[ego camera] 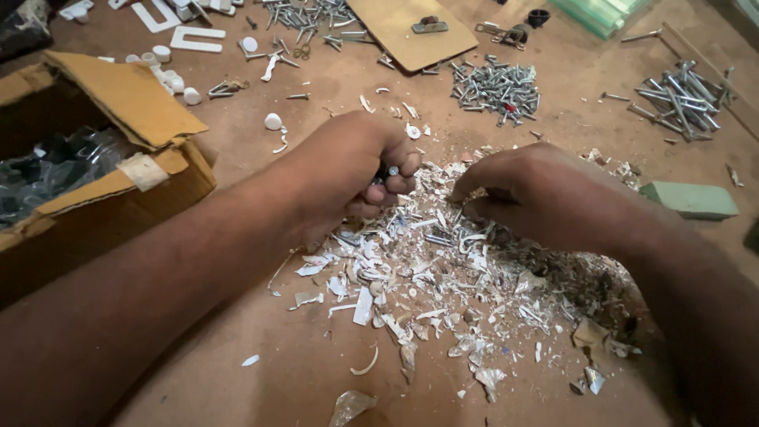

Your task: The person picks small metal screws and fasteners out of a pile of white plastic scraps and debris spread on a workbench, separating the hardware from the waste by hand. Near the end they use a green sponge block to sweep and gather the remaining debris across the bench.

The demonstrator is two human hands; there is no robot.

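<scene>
A person's two bare hands work over a heap of white plastic shavings and scraps (427,277) spread across the middle of a brown surface (261,372). The left hand (348,170), at centre frame, is curled into a loose fist, its fingers (399,166) closed on small metal screws (387,171) that show between the fingertips. The right hand (538,194), just right of centre, rests knuckles-up on the heap with its fingers (474,182) bent down and narrowed into the scraps; whether they grip anything cannot be told. The two hands sit near each other but do not touch. At the left edge stands an open cardboard box (118,119) holding crumpled clear plastic bags (55,166). Along the top of the frame lie several separate piles of silvery screws: one at upper centre-right (498,87), one of longer screws at upper right (680,99), and one at top centre (308,16) beside a flat piece of cardboard (395,28). Small white plastic caps (170,75) are scattered at upper left, and a green block (692,199) lies at the right edge.
</scene>
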